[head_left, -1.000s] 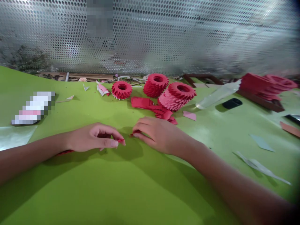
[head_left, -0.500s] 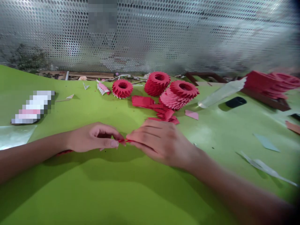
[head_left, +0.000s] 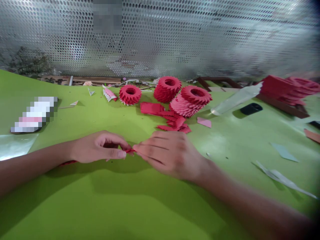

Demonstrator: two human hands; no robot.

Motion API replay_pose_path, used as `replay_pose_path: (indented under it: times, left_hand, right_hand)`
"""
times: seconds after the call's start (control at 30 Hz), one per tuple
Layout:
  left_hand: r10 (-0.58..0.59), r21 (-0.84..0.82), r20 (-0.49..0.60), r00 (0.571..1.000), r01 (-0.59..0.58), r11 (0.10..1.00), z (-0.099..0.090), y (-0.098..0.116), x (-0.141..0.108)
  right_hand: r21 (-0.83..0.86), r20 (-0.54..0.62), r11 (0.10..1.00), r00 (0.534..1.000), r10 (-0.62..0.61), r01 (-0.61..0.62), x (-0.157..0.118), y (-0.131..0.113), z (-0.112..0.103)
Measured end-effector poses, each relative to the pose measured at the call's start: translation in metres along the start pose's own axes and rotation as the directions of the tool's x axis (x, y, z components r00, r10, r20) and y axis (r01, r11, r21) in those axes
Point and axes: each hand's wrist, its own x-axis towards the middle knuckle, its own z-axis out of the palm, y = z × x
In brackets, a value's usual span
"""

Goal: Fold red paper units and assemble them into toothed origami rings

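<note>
My left hand [head_left: 98, 147] pinches a small folded piece of red paper [head_left: 130, 151] between thumb and fingertips. My right hand [head_left: 170, 154] comes in from the other side, its fingertips closed on the same piece. A thin red strip [head_left: 67, 162] lies partly hidden under my left hand and wrist. Beyond my hands stand several rings of folded red paper units, among them a red ring [head_left: 130, 94], a taller one [head_left: 167, 89] and a red-and-pink one [head_left: 190, 101]. Flat red paper strips [head_left: 151, 108] and loose red folded pieces [head_left: 175, 122] lie nearby.
The green tabletop [head_left: 125, 200] bears a pink paper scrap [head_left: 204, 122], a clear plastic bottle [head_left: 236, 99], a black object [head_left: 251, 108], and pale paper offcuts [head_left: 283, 152]. A stack of red paper [head_left: 282, 87] sits far right. A perforated metal screen [head_left: 160, 40] stands behind.
My right hand has moved left and turned palm-down, closing on the red paper. My left hand has stayed nearly still. The view has shifted slightly.
</note>
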Motion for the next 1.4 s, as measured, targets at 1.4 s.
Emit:
replay_pose_path:
  times: [1.4]
  left_hand:
    - [-0.051,0.047,-0.113,0.992,0.057,0.997,0.0098,-0.0056,0.0066]
  right_hand:
    - [-0.279,0.085,0.957,0.995,-0.061,0.083,0.0035,-0.006,-0.0058]
